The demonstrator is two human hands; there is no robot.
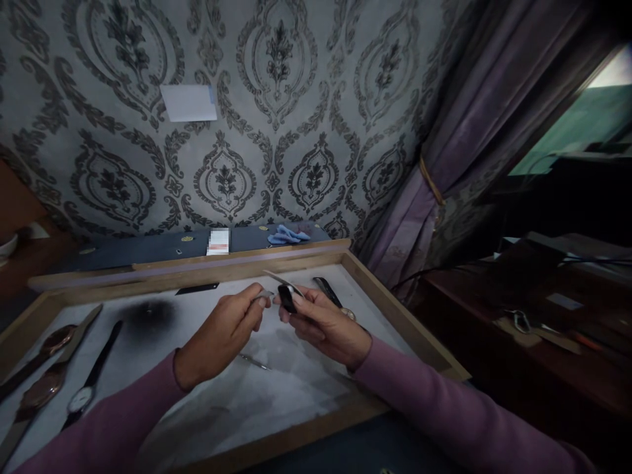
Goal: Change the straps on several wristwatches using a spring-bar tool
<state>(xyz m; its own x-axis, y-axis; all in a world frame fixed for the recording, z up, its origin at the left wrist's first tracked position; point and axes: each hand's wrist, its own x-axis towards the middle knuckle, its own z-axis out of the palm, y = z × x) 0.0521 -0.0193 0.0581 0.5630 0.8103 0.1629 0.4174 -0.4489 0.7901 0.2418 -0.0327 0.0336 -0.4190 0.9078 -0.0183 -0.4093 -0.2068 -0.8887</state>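
Observation:
Over the wood-framed tray (380, 309) my hands are close together. My right hand (328, 326) is closed around a watch (286, 298) with a dark, rectangular face, and a thin pale strap (276, 276) sticks out from it toward the upper left. The fingers of my left hand (224, 332) are pinched at a small greyish piece (265, 295) just left of the watch; its kind is not clear. A thin metal tool (255, 361) lies on the white lining below the hands. Behind my right hand a dark strap (326, 289) and a round watch face (348, 314) show partly.
Several watches, one with a white dial (79, 398), lie at the tray's left. A black flat strip (197, 288) rests near the back edge. Beyond stand a crumpled blue cloth (289, 234) and a small white box (218, 241). A dark desk (494, 309) is at right.

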